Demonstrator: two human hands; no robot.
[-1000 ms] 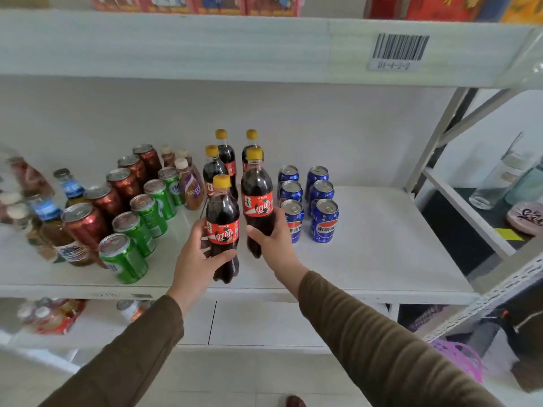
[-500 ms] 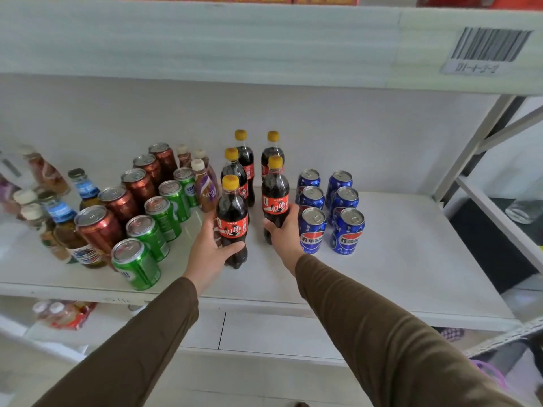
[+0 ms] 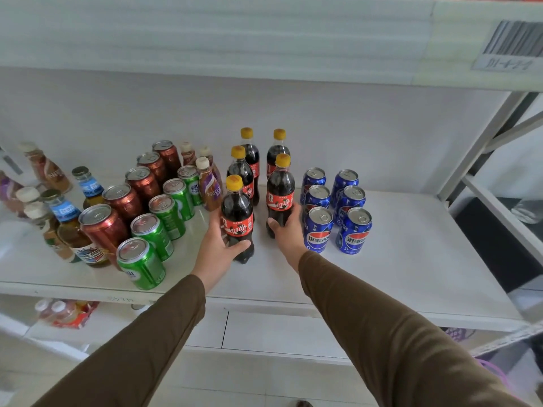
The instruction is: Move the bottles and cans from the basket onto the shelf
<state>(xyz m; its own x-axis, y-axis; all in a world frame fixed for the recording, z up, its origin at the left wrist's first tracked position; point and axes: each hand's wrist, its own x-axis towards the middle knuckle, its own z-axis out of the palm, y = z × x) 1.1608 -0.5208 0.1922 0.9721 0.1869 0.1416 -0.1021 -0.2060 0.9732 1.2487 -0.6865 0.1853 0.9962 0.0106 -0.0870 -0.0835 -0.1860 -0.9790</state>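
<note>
Dark cola fills the two bottles we are holding, each with a yellow cap and a red label. Our left hand (image 3: 219, 251) wraps low around the front-left cola bottle (image 3: 237, 221), thumb across its front near the base, and the bottle stands upright on the white shelf (image 3: 411, 259). Our right hand (image 3: 289, 233) closes around the lower part of the right cola bottle (image 3: 280, 196), which also stands upright on the shelf, a little further back than the left one. Behind these two we see three more cola bottles (image 3: 249, 154) of the same kind, forming two short rows. Just to the right, nearly touching our right hand, stand six blue cans (image 3: 335, 207) in two columns. To the left sit green cans (image 3: 167, 212) and, beyond them, reddish-brown cans (image 3: 123, 201) in slanting rows (the nearest green one stands close to the shelf's front edge). Small coffee bottles (image 3: 210, 188) with pale caps stand between the green cans and the cola. Brown sleeves (image 3: 367, 318) cover both our arms.
</note>
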